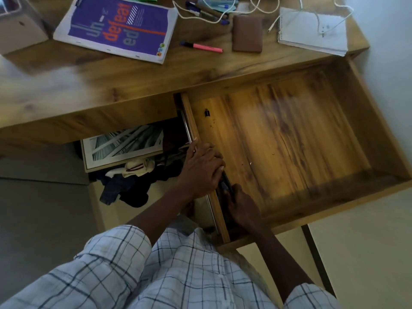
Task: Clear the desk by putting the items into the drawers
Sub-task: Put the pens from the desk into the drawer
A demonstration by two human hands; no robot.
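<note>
Two hands meet at the open drawer's (289, 139) near edge: left hand (201, 169) gripping its rim, right hand (240, 208) closed on dark pens (225, 184) inside.

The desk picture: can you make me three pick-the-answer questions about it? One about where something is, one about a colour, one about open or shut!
1. Where is the pink highlighter?
A. in the drawer
B. on the desk top
C. on the floor

2. What colour is the big book's cover mostly?
A. purple
B. green
C. yellow

3. The drawer is:
A. shut
B. pulled open
C. taken out

Answers: 1 B, it lies on the desk beside the brown wallet. 2 A, purple with orange letters. 3 B, its wooden bottom shows.
</note>
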